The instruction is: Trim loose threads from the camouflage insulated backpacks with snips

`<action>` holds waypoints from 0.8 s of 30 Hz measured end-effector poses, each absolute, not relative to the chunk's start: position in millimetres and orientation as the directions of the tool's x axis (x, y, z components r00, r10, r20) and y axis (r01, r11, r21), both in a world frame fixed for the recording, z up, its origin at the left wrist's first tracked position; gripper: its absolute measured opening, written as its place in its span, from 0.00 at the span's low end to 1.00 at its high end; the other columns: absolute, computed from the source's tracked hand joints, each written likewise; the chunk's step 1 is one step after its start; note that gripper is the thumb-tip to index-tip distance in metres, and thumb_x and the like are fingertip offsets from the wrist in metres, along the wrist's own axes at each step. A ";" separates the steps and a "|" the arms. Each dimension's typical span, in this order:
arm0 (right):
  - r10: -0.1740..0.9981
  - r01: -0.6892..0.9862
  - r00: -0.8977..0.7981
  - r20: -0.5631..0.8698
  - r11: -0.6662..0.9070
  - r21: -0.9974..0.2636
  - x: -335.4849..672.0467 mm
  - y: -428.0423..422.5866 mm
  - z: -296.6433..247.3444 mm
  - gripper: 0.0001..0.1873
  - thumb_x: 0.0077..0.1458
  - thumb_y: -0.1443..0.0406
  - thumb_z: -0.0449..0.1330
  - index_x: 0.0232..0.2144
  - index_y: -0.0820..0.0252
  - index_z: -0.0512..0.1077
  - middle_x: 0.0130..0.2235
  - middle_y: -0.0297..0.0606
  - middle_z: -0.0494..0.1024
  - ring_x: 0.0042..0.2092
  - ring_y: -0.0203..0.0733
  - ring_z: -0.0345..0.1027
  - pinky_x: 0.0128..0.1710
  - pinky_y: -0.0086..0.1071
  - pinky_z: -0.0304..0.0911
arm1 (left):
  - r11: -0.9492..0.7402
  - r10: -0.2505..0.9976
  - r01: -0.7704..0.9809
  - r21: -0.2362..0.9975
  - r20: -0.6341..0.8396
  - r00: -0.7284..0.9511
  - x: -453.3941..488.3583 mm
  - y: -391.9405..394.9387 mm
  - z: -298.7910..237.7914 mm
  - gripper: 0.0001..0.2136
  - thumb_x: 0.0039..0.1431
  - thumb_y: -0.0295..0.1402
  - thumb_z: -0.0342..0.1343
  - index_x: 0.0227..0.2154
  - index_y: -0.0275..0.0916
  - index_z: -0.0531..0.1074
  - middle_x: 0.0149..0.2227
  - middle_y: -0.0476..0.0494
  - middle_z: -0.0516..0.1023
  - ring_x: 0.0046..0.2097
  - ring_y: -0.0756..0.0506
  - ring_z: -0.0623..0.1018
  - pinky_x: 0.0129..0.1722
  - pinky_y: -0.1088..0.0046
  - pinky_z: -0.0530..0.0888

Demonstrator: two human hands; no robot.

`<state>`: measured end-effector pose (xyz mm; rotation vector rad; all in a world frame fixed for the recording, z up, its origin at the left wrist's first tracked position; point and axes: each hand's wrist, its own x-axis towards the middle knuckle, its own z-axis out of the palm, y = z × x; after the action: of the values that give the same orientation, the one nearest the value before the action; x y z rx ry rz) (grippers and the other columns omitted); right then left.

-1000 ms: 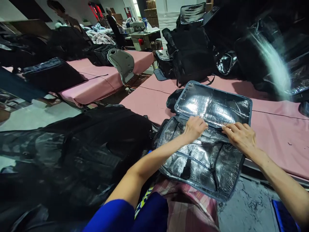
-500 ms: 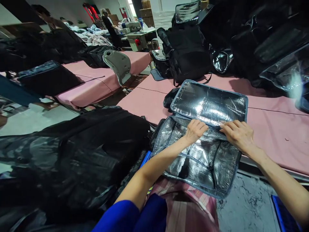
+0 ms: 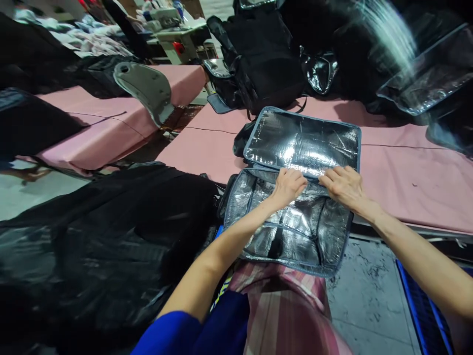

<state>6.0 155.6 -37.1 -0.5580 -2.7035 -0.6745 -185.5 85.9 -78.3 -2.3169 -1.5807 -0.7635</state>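
Observation:
An insulated bag (image 3: 254,236) with a silver foil lining lies open in front of me, its lower edge by my lap. Its foil-lined lid (image 3: 303,140), edged in grey-blue, is folded back onto the pink table. My left hand (image 3: 290,186) is closed on the bag's rim near the hinge side, fingers curled over the edge. Just right of it, my right hand (image 3: 342,185) pinches the same rim, thumb and fingers together. A short gap separates the two hands. A dark strap (image 3: 275,242) shows inside the bag.
Pink-covered tables (image 3: 406,190) stand ahead and at left. Black bags (image 3: 266,64) pile up at the back, and a big black heap (image 3: 111,246) fills the left side. A grey chair back (image 3: 144,88) juts between the tables. A blue crate (image 3: 417,305) sits on the floor at right.
The view has swung to the right and slightly down, so the surroundings appear further left and higher. Both hands keep their hold on the bag's rim.

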 end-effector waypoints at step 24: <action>0.939 -0.264 -0.005 -0.344 -0.333 -0.905 -57.3 66.9 -107.5 0.24 0.27 0.49 0.68 0.17 0.62 0.65 0.12 0.22 0.53 0.15 0.26 0.40 0.16 0.27 0.39 | -0.575 0.540 0.806 -0.140 0.676 0.502 -229.0 50.8 -92.7 0.07 0.62 0.29 0.47 0.37 0.37 0.70 0.33 0.46 0.75 0.37 0.49 0.71 0.37 0.71 0.67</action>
<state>-57.3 66.9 -107.5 -1.2687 -0.7938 1.5384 -229.0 50.8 -92.7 -2.3077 -1.1089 -0.8149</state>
